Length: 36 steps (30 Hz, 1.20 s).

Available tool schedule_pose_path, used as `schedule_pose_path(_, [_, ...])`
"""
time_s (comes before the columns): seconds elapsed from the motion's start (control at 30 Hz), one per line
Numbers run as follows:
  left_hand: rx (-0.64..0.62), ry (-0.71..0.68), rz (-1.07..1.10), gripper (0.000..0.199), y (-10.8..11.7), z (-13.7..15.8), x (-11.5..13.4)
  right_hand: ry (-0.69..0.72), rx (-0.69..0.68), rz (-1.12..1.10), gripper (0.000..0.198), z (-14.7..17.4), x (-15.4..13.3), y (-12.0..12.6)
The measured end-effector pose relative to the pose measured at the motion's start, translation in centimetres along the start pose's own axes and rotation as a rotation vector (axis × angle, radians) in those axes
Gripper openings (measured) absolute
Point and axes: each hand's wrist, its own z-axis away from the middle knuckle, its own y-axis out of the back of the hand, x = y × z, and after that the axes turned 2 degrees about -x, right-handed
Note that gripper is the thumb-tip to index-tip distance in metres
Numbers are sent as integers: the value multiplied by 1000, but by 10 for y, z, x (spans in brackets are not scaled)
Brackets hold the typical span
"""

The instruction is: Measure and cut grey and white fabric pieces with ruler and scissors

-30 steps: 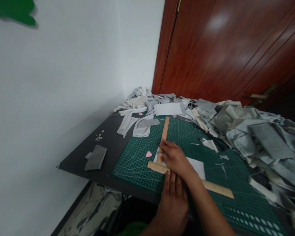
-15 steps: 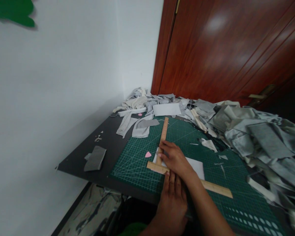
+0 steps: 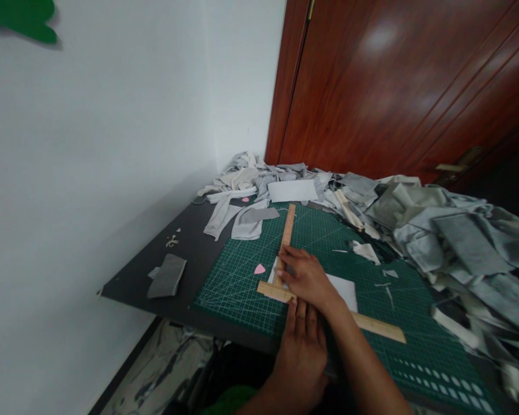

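Note:
A wooden ruler (image 3: 288, 227) points away from me over the green cutting mat (image 3: 233, 282). Across its near end lies a second wooden ruler (image 3: 380, 327), forming a corner with it. Under both is a sheet of white paper (image 3: 343, 289), partly covered by my hand and arm. My right hand (image 3: 307, 279) has its fingers bent around the edges of the upright ruler. Below it, my left hand (image 3: 301, 346) rests with fingers stretched out, the tips on the crosswise ruler. A pink tailor's chalk (image 3: 260, 269) sits left of the rulers.
Heaped grey and white fabric scraps (image 3: 450, 230) line the back and right of the dark table (image 3: 134, 288). A folded grey cloth (image 3: 168, 276) lies at the left. White wall stands to the left, a brown wooden door (image 3: 393, 86) behind.
Both hands and the rulers hold nearly the same positions on the mat. The whole view has shifted very slightly.

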Motion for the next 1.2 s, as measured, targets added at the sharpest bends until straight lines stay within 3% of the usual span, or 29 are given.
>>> schedule_pose_path(0.23, [13, 1, 2, 96, -4, 1, 1, -37, -69, -62, 54, 0, 4, -1])
schedule_pose_path(0.47, [20, 7, -16, 99, -3, 0, 0, -90, -70, -96, 52, -5, 4, -1])
schedule_pose_path(0.77, [30, -5, -8, 94, -7, 2, 0, -55, 41, -59, 27, -3, -2, -7])
schedule_pose_path(1.0, [-16, -12, 6, 93, -3, 0, -1, 21, 7, -56, 6, -1, -8, 3])
schedule_pose_path(1.1, [-20, -4, 14, 95, 0, 0, -2, 28, -3, -71, 13, 4, -15, 10])
schedule_pose_path(1.2, [-45, -12, 30, 91, 1, 0, -2, 11, -8, -63, 33, 9, -23, 14])
